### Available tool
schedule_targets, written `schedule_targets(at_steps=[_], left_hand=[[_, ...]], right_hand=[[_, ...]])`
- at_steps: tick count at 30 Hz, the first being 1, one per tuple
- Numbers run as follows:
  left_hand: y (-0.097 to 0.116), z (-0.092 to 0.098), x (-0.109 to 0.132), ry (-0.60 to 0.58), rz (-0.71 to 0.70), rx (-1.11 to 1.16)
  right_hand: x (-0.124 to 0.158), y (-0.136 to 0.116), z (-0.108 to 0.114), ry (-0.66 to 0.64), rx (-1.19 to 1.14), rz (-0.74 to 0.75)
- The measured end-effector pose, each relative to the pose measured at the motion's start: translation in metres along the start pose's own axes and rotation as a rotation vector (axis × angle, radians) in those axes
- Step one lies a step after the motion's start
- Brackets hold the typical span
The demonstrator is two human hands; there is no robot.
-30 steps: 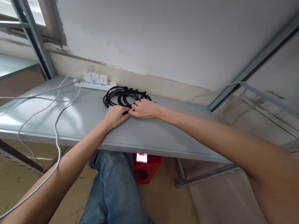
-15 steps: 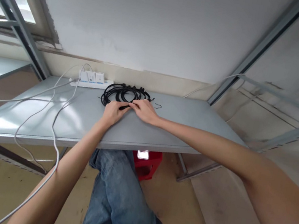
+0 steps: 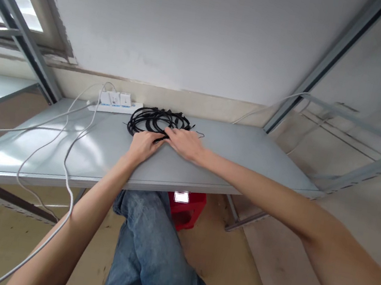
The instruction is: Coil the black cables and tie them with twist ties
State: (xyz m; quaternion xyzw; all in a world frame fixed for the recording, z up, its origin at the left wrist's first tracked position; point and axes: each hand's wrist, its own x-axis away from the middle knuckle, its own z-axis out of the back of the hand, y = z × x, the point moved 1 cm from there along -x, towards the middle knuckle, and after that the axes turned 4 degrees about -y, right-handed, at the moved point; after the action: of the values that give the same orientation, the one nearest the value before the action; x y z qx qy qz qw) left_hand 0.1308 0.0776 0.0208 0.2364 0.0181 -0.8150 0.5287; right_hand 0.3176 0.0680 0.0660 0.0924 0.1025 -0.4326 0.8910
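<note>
A loose coil of black cable [image 3: 138, 118] lies on the grey metal shelf [image 3: 233, 150], toward the wall. At its near edge, my left hand [image 3: 144, 146] has its fingers closed round a strand of the cable. My right hand [image 3: 186, 143] is right beside it, fingertips bent down on the same near part of the coil. The two hands almost meet. What sits exactly under the right fingertips is hidden. A thin dark tie end [image 3: 199, 135] sticks out at the coil's right side.
Behind and left of the coil stands a white power strip [image 3: 108, 107] with several adapters. White cords [image 3: 70, 151] run from it over the shelf edge and across my left forearm. Metal posts [image 3: 315, 81] rise at both sides. A red stool [image 3: 191, 211] stands below.
My right hand has flattened and turned slightly, its fingers reaching a little further over the near cable strands. The left hand keeps nearly the same place. The coil has barely shifted.
</note>
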Motion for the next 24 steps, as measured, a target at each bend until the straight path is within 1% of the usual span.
schedule_targets(at_steps=[2, 4, 7, 9, 11, 14, 18, 21, 24], left_hand=[[-0.001, -0.001, -0.001, 0.003, 0.004, 0.009], [-0.003, -0.002, -0.001, -0.003, 0.007, 0.023], [-0.004, -0.003, -0.001, -0.034, -0.006, 0.057], [-0.005, -0.002, 0.000, -0.051, -0.011, 0.081], [-0.004, -0.002, 0.000, -0.055, 0.000, 0.099], [-0.004, -0.001, -0.001, -0.064, 0.020, 0.101], [-0.004, -0.002, -0.002, -0.108, 0.038, 0.043], [-0.004, -0.001, -0.002, -0.115, 0.028, 0.033], [-0.003, -0.001, -0.002, -0.119, 0.025, 0.034]], right_hand=[[0.000, 0.012, 0.003, -0.023, 0.233, 0.200], [-0.004, 0.021, 0.005, -0.005, 0.389, 0.376], [-0.012, 0.027, 0.007, 0.023, 0.529, 0.627], [-0.018, 0.028, 0.009, 0.026, 0.587, 0.743], [-0.023, 0.027, 0.013, 0.022, 0.630, 0.802], [-0.030, 0.024, 0.020, 0.009, 0.669, 0.848], [-0.037, 0.016, 0.028, -0.029, 0.640, 0.904], [-0.040, 0.014, 0.030, -0.121, 0.557, 0.914], [-0.045, 0.014, 0.029, -0.218, 0.421, 0.861]])
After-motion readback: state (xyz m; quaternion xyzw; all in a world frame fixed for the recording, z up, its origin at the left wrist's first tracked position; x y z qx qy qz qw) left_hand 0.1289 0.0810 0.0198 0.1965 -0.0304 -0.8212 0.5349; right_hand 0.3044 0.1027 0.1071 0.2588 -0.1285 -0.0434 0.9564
